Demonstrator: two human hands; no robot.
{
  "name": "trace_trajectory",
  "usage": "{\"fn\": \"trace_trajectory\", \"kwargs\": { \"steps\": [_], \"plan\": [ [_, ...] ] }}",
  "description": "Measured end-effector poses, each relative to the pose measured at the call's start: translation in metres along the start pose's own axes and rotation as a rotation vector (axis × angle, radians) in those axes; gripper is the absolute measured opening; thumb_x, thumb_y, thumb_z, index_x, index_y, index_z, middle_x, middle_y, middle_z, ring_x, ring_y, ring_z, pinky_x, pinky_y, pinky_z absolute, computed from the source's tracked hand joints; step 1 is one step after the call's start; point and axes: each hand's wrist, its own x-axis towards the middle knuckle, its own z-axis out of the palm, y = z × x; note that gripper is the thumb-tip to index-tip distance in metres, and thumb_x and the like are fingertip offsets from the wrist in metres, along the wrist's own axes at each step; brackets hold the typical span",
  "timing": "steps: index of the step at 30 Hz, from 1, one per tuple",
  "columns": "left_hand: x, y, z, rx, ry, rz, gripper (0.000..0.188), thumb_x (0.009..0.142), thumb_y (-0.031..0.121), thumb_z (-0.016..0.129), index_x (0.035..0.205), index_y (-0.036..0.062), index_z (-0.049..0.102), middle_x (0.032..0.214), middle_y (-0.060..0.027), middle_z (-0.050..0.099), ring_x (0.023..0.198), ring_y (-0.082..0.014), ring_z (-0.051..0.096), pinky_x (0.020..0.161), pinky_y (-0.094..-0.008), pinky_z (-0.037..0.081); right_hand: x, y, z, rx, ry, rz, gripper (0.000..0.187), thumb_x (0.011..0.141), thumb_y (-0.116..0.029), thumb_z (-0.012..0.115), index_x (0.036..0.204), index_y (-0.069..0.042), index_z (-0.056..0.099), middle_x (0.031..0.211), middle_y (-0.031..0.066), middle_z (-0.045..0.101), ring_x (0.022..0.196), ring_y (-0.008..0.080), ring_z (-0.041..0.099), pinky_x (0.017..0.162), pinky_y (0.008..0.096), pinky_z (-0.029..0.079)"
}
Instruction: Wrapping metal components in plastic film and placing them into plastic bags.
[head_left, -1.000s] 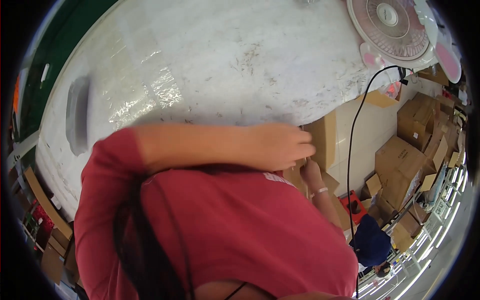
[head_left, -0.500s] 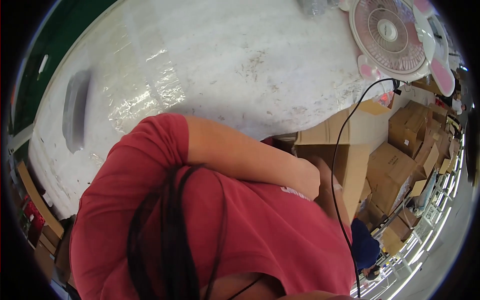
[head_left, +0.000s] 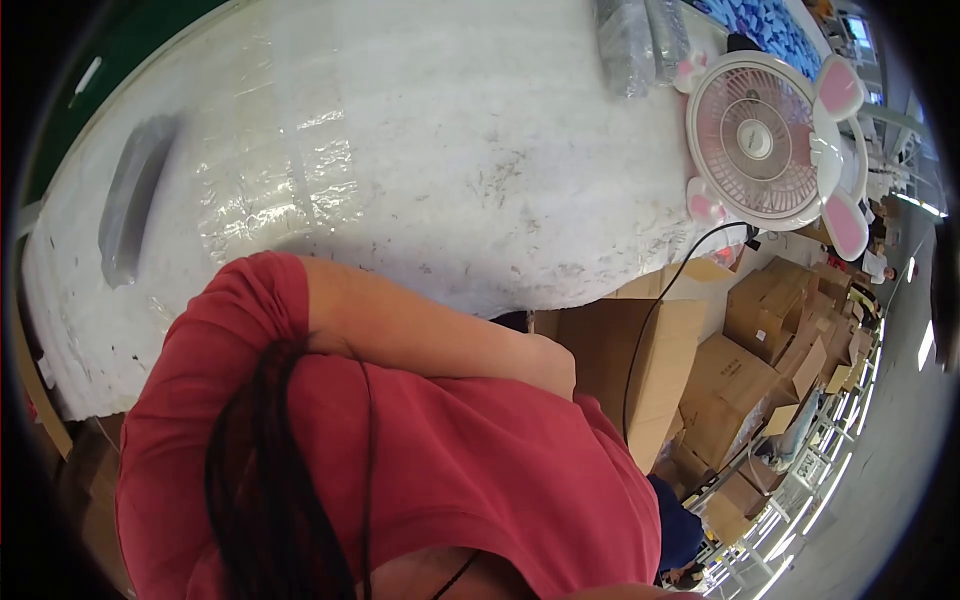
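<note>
Neither of my hands shows. My bare left upper arm [head_left: 420, 315] comes out of a red sleeve [head_left: 255, 300] and crosses in front of my body, with its elbow toward the open cardboard box [head_left: 670, 365] beside the table. Past the elbow everything is hidden, so what the hands hold cannot be seen. Along the arm runs the edge of a white-covered table [head_left: 430, 180]. A grey elongated plastic piece [head_left: 137, 200] lies on its left part, and clear tape strips [head_left: 325, 170] shine on the cover.
A pink-and-white fan [head_left: 755, 140] with rabbit ears stands at the table's far right, its black cable [head_left: 640, 340] hanging past the box. Plastic-wrapped items [head_left: 625, 50] lie at the back. Several cartons [head_left: 725, 390] are piled at right, near a person in dark blue [head_left: 680, 525].
The view has shifted, so the fan and cartons sit lower and further left. A forearm seen beside the elbow earlier is now hidden. More of the open box shows.
</note>
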Motion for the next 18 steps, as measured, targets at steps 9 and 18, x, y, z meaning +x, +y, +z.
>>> {"fn": "trace_trajectory", "kwargs": {
  "steps": [9, 18],
  "plan": [
    [0.002, 0.001, 0.006, 0.262, -0.05, 0.075, 0.024, 0.087, 0.021, 0.052, 0.08, 0.0053, 0.069, 0.081, -0.0129, 0.07, 0.068, -0.0315, 0.062, 0.063, -0.0414, 0.049, 0.053, -0.082, 0.123, 0.816, -0.206, -0.138, 0.033, 0.091, -0.029, 0.057, 0.103, -0.002, 0.071, 0.093, 0.0149, 0.069, 0.082, 0.0318, 0.066, 0.082, 0.0415, 0.048],
    [0.034, -0.037, 0.052, 0.449, 0.1, -0.036, 0.019, 0.082, 0.015, 0.056, 0.072, 0.0069, 0.069, 0.075, -0.0091, 0.069, 0.062, -0.0287, 0.059, 0.062, -0.0408, 0.048, 0.055, -0.018, 0.091, 0.847, -0.104, 0.011, 0.03, 0.094, -0.029, 0.055, 0.109, -0.005, 0.065, 0.094, 0.0129, 0.067, 0.074, 0.0308, 0.065, 0.069, 0.0423, 0.053]
  ]
}}
